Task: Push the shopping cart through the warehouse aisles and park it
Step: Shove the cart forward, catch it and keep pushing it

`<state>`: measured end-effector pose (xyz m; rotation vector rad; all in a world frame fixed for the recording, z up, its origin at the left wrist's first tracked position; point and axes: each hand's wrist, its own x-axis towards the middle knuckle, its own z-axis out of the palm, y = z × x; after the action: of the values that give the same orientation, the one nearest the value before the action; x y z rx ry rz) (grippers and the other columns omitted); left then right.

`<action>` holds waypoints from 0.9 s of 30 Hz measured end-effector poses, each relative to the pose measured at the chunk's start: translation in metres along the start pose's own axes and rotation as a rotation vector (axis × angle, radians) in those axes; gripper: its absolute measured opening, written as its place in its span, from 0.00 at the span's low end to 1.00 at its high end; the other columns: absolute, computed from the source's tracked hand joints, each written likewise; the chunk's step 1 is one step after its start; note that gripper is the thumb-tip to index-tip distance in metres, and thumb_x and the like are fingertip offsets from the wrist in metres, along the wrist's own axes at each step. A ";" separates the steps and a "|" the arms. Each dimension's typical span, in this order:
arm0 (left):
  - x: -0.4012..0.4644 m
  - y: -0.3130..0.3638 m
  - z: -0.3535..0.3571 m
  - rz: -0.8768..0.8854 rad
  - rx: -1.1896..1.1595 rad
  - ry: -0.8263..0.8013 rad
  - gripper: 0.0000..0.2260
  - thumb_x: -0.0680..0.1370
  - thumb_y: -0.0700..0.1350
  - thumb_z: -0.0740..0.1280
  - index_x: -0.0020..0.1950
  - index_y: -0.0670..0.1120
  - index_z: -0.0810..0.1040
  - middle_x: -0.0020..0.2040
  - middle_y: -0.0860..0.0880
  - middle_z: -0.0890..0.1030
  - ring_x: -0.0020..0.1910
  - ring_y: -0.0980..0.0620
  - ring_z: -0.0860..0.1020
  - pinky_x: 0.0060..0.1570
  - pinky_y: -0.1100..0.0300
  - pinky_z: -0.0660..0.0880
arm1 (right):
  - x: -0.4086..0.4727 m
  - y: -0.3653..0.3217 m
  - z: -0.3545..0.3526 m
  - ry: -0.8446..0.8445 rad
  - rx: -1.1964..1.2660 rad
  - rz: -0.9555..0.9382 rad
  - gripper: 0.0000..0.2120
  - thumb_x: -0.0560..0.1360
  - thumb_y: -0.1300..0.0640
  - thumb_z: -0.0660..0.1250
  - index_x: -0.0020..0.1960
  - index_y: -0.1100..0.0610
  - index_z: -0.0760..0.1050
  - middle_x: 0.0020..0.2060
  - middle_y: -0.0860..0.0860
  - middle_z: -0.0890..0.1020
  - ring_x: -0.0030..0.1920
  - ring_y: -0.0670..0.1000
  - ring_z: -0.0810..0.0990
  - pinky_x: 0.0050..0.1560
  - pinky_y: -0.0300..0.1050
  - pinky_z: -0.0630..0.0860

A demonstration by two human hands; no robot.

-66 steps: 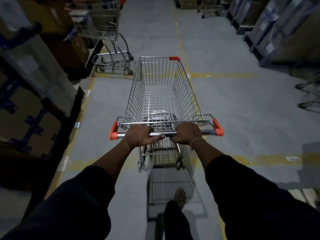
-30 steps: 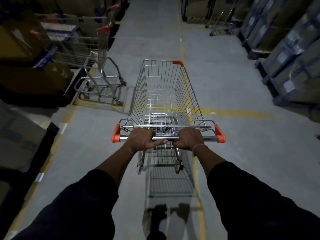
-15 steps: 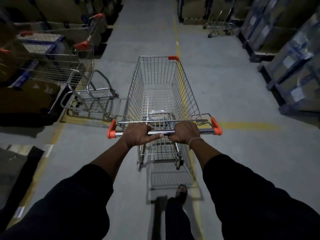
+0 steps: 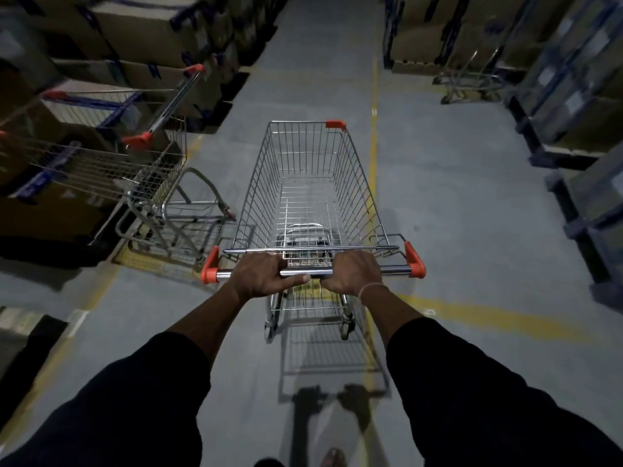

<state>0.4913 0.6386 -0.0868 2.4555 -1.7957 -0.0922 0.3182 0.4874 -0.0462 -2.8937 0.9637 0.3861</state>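
Empty chrome wire shopping cart (image 4: 313, 183): light, rigid, rolls freely. Left hand (image 4: 258, 276) and right hand (image 4: 355, 273) fingers wrapped tight around steel handle bar (image 4: 313, 273), mid-span.

Both arms reach forward in dark sleeves pushed up to mid-forearm. The left hand (image 4: 259, 275) is curled over the handle bar (image 4: 391, 270), its thumb lying along the bar toward the centre. The right hand (image 4: 356, 273) wraps the same bar just beside it, a thin band (image 4: 370, 287) around the wrist.
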 end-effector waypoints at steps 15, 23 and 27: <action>0.274 -0.081 -0.014 -0.075 0.016 0.054 0.35 0.74 0.79 0.56 0.30 0.48 0.73 0.24 0.52 0.69 0.26 0.52 0.71 0.31 0.59 0.64 | 0.284 0.091 -0.076 -0.004 -0.054 -0.076 0.22 0.70 0.35 0.68 0.47 0.55 0.82 0.48 0.56 0.86 0.50 0.59 0.84 0.48 0.47 0.76; 0.415 -0.135 -0.022 -0.108 0.002 0.023 0.37 0.73 0.80 0.53 0.34 0.47 0.79 0.26 0.51 0.74 0.28 0.51 0.74 0.33 0.59 0.65 | 0.434 0.131 -0.116 -0.052 -0.069 -0.066 0.28 0.70 0.32 0.67 0.54 0.55 0.83 0.53 0.56 0.85 0.55 0.59 0.83 0.52 0.47 0.76; 0.475 -0.156 -0.021 -0.119 -0.002 0.002 0.37 0.73 0.80 0.53 0.35 0.48 0.80 0.26 0.51 0.76 0.28 0.51 0.77 0.33 0.60 0.68 | 0.498 0.149 -0.129 -0.053 -0.073 -0.083 0.27 0.70 0.31 0.66 0.52 0.53 0.82 0.51 0.54 0.86 0.52 0.59 0.84 0.51 0.47 0.77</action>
<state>0.7852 0.2339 -0.0796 2.5587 -1.6459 -0.0999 0.6418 0.0605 -0.0471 -2.9600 0.8355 0.4995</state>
